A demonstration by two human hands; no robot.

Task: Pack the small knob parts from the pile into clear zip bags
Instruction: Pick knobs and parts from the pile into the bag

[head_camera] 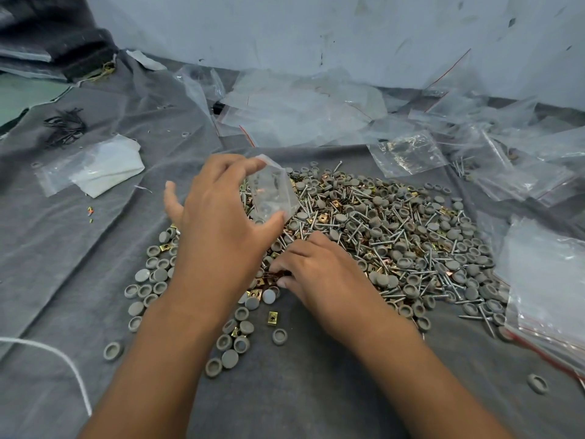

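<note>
A broad pile [405, 236] of grey round knob caps, screws and brass clips lies on grey cloth in the middle. My left hand [221, 217] hovers over the pile's left side, thumb and fingers holding a small clear zip bag [272, 191] with its mouth held apart. Lower down, my right hand [319, 274] rests on the pile's near edge, fingers curled down among brass clips and caps; what the fingertips pinch is hidden. Loose grey caps [152, 280] are scattered left of my left forearm.
Empty clear zip bags [300, 112] are heaped at the back by the wall. A stack of bags with red strips [550, 296] lies at right. A flat bag [95, 167] and black ties [65, 126] sit at left. A white cord [63, 359] crosses the near left.
</note>
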